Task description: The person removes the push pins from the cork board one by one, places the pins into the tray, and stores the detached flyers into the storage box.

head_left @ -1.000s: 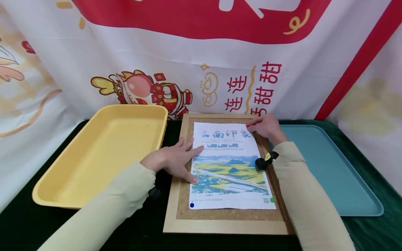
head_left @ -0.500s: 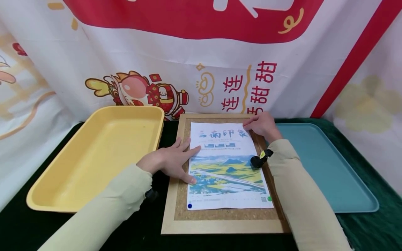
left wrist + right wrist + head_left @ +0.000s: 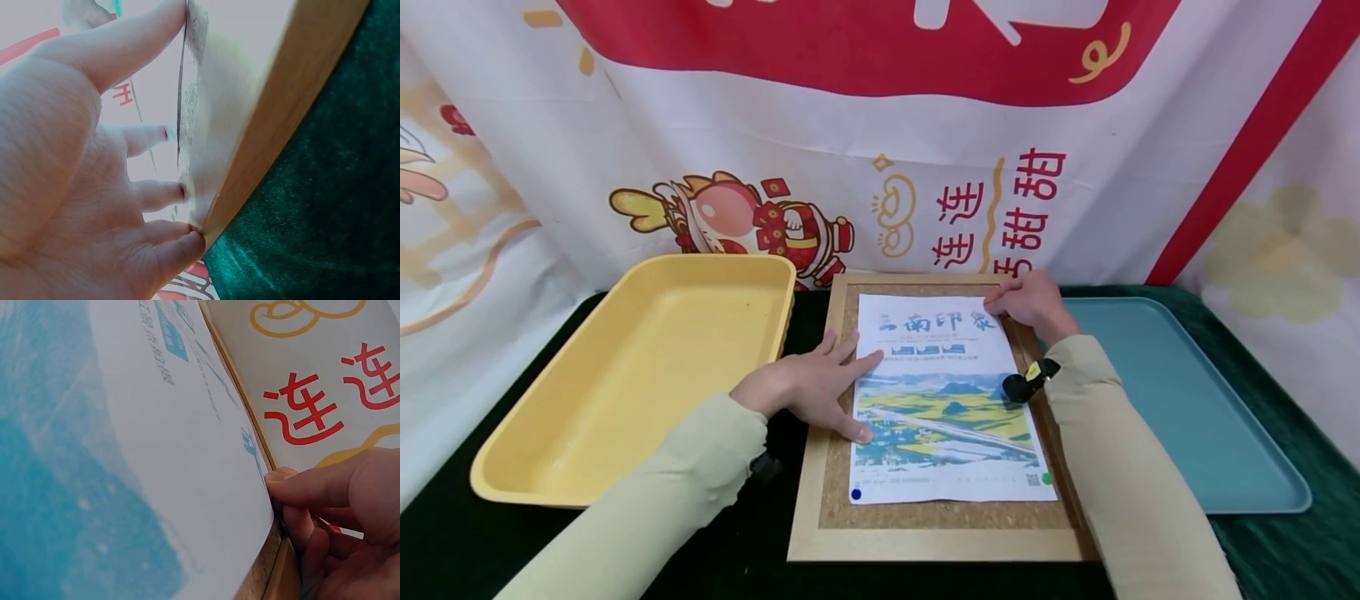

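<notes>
A printed poster (image 3: 947, 400) with a blue and yellow landscape lies on a wood-framed cork board (image 3: 940, 514). A blue push pin (image 3: 856, 494) sits in its lower left corner and a green push pin (image 3: 1047, 478) in its lower right. Fingers spread, my left hand (image 3: 812, 385) rests across the board's left frame and the poster's left edge. At the upper right corner of the poster, my right hand (image 3: 1033, 304) pinches between thumb and fingertips. What it holds there is mostly covered; the red bit glimpsed earlier suggests a red push pin.
Left of the board stands a deep yellow tray (image 3: 632, 383), and to the right a flat blue tray (image 3: 1180, 400). Dark green cloth (image 3: 700, 550) covers the table. A printed white and red curtain (image 3: 805, 125) hangs directly behind the board.
The head view shifts slightly. Both hands stay in the same places on the board; a red fleck seen at the right fingertips a second ago is now hidden.
</notes>
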The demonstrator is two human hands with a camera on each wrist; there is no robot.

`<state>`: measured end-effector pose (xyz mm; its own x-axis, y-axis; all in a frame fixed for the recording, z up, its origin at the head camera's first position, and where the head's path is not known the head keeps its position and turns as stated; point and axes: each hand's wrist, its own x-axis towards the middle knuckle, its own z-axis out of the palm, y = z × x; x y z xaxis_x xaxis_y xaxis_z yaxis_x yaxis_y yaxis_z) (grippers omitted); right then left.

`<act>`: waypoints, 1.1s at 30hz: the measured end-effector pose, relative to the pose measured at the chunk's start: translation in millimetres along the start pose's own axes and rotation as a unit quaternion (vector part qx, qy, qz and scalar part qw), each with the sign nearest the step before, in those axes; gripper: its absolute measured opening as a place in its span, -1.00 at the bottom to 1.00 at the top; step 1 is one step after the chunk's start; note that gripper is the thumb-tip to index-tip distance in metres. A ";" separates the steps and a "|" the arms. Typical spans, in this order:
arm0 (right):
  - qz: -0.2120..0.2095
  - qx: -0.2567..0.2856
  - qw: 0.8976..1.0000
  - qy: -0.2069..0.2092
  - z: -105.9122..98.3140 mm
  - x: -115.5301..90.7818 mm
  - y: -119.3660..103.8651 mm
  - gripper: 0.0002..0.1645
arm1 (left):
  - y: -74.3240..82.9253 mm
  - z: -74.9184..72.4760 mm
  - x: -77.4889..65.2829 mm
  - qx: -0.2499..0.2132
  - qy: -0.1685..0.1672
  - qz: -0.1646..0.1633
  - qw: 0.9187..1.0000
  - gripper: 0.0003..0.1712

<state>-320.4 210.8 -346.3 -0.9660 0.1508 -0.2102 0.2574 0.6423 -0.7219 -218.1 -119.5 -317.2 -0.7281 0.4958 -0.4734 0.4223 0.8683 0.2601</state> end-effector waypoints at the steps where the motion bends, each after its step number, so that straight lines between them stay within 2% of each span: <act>1: -0.002 0.001 1.000 -0.002 -0.4 -0.3 1.0 -0.73 | 0.3 -0.1 -0.3 0.000 0.000 -0.001 1.000 0.27; 9: -0.015 0.037 0.999 -0.034 -6.1 -5.3 10.5 -0.72 | 0.2 0.3 0.3 0.000 -0.001 0.000 1.000 0.27; 15: -0.037 0.045 0.997 -0.048 -9.8 -7.5 17.0 -0.70 | 1.5 0.2 0.3 0.000 -0.004 -0.004 1.000 0.28; 33: -0.042 0.032 0.998 -0.026 -11.4 -22.1 22.2 -0.70 | 1.9 -0.6 0.0 -0.003 -0.001 -0.006 1.000 0.28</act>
<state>-293.6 230.2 -350.2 -0.9821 0.0578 -0.1792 0.1775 0.6009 -0.7793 -217.6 -117.8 -316.3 -0.7317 0.4858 -0.4782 0.4106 0.8741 0.2597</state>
